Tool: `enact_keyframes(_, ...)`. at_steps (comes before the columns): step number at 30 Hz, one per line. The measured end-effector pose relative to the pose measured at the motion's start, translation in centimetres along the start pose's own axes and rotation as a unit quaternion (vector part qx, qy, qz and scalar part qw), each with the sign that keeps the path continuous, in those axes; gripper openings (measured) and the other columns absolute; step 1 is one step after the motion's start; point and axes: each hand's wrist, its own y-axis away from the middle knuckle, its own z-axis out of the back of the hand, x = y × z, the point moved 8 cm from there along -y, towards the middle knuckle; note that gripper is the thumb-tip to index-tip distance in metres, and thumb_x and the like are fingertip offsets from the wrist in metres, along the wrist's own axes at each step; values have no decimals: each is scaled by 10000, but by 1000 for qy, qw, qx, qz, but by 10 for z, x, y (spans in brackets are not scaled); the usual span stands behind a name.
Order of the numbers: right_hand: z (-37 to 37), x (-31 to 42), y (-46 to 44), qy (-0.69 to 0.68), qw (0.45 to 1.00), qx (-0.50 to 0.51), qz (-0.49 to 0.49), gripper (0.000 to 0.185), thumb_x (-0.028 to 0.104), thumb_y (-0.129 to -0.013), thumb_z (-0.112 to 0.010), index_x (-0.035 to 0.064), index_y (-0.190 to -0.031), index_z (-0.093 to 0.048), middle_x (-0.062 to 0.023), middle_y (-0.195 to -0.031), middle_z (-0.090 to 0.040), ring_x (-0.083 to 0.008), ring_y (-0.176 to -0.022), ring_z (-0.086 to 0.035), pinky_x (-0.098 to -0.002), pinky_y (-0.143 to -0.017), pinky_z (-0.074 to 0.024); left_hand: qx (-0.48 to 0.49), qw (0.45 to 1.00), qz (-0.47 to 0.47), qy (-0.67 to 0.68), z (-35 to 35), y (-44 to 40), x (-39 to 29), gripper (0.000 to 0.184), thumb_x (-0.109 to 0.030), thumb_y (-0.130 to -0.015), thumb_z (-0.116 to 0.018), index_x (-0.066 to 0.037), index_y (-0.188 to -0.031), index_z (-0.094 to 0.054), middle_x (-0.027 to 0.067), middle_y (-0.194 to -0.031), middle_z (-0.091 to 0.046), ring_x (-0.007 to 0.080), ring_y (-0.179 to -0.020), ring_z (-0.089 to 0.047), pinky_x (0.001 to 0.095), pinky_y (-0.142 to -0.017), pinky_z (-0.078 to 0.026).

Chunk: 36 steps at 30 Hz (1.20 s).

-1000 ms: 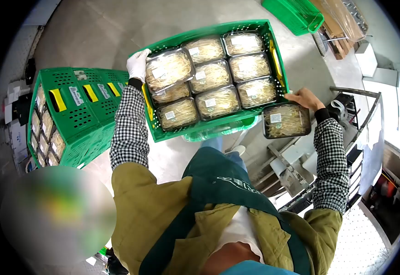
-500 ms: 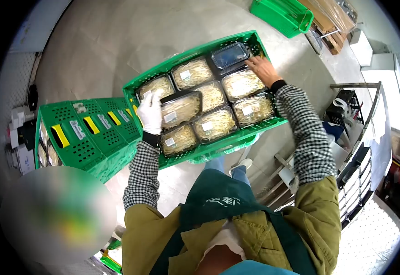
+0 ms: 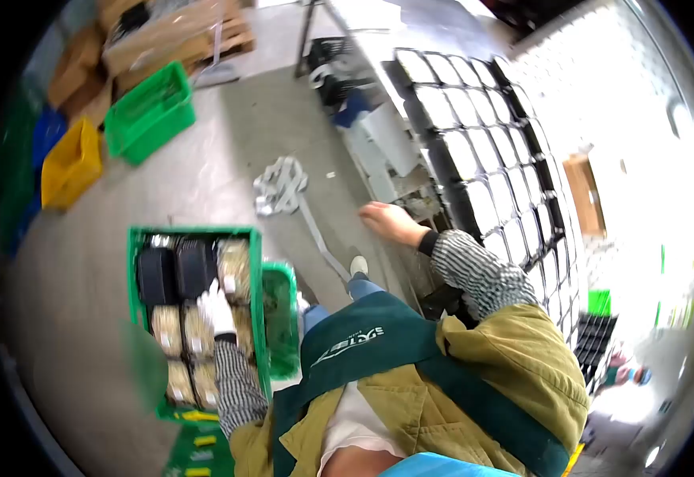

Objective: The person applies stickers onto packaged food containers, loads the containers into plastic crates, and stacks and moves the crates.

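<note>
Left hand lay fingers extended over packs near the crate's right edge, hold unclear. Right hand hung half-curled, empty. Gentle pressure seemed advisable.

Olive jacket, dark green apron, white lettering; checked sleeves, black cuffs; left hand white-gloved; blue trousers.

White lettering runs at a slant across the front of a dark green apron, too small and blurred to read. A pale label on the green crate at the lower edge is likewise illegible.
</note>
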Motion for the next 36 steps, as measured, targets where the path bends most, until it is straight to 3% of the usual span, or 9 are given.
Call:
enact_keyframes(7,120,-311,281,-138,848,-389,-333,161,74,-858,-572,16,-1008,-580,-151,-832,-611,-282,-771,-590,-369,-720,-481,70,987,144,33,66,-69,-97,552,-503,-897,-447,-71,-627,-662,158,-684,-639,325,-673,-612,424,-621,-459)
enact_keyframes(12,182,-463,422,174,729,-454,-482,183,183,-868,-581,18,-948,-576,-176,-859,-630,-311,-804,-612,-377,-744,-483,-12,996,52,76,108,-167,-284,565,-492,-912,-444,-71,-598,-653,79,-654,-652,246,-644,-613,372,-628,-458)
enact_keyframes(15,200,-566,470,137,614,-552,-547,272,278,-864,-604,9,-882,-577,-124,-742,-629,-239,-645,-617,-353,-634,-496,-24,981,-5,191,89,-229,-398,352,-375,-904,-541,-65,-837,-696,122,-810,-678,208,-729,-631,330,-697,-477)
enact_keyframes(18,205,-663,483,-329,442,-678,-486,349,341,-880,-594,-1,-818,-563,-59,-648,-581,-171,-460,-531,-283,-449,-455,-47,948,-136,282,81,-275,-546,315,-273,-891,-580,-96,-1151,-599,111,-858,-675,196,-740,-625,337,-703,-480)
enact_keyframes(23,225,-748,466,-566,83,-762,-304,320,272,-895,-558,-21,-975,-458,-121,-826,-517,-239,-781,-575,-384,-693,-507,31,942,-270,199,66,-313,-779,509,-274,-865,-594,-139,-1330,-437,109,-893,-664,266,-776,-630,377,-739,-489)
enact_keyframes(29,246,-689,459,-477,197,-819,-251,106,106,-890,-500,3,-872,-482,-85,-835,-554,-199,-763,-584,-361,-784,-505,75,887,-396,225,-27,-374,-980,526,-202,-854,-607,-28,-1318,-432,147,-1031,-637,215,-869,-618,324,-809,-482)
enact_keyframes(32,227,-613,442,-396,233,-838,-295,145,122,-886,-522,-7,-899,-457,-97,-832,-546,-177,-708,-554,-322,-731,-514,277,872,-251,317,-76,-392,-1061,549,-158,-866,-605,12,-1338,-382,143,-1094,-599,199,-913,-593,280,-793,-494)
enact_keyframes(35,202,-586,405,-468,258,-794,-291,92,83,-903,-501,33,-875,-429,-68,-854,-552,-173,-712,-564,-319,-699,-523,144,849,-396,317,-166,-489,-1153,602,-130,-860,-615,66,-1346,-318,180,-1201,-519,187,-928,-580,285,-765,-502)
enact_keyframes(36,209,-580,381,-494,249,-780,-292,87,71,-904,-497,49,-866,-422,-63,-856,-555,-173,-728,-570,-326,-706,-525,322,803,-281,415,-146,-456,-1183,636,-137,-860,-614,58,-1367,-284,178,-1162,-528,199,-873,-591,298,-699,-514)
